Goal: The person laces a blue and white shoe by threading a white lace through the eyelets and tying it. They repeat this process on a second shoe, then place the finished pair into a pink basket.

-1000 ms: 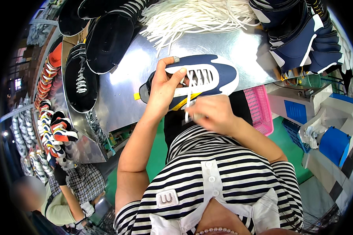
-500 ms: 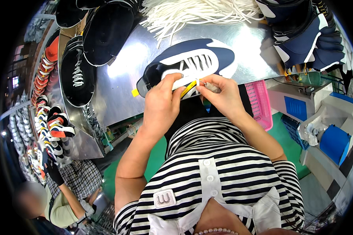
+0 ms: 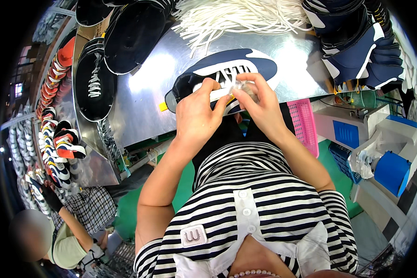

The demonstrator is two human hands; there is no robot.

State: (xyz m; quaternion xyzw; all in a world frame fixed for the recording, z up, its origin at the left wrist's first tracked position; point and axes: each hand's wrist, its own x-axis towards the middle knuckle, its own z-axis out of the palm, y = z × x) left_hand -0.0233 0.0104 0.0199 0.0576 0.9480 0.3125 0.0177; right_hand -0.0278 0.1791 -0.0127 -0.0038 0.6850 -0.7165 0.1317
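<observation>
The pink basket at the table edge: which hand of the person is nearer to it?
Right. The right hand is at the navy and white shoe, just left of the pink basket; the left hand grips the shoe farther left.

Both bare forearms rise from the lower part of the view and converge toward the middle. The left arm bends at the elbow and runs up and to the right, ending in the left hand (image 3: 197, 116), which lies palm down with its back to the camera, fingers curled forward and the thumb stretched toward the other hand. The right hand (image 3: 259, 104) sits just beside it, wrist bent slightly inward, fingers arched and pinched together at the tips. The two hands nearly touch at thumb and fingertip.
</observation>
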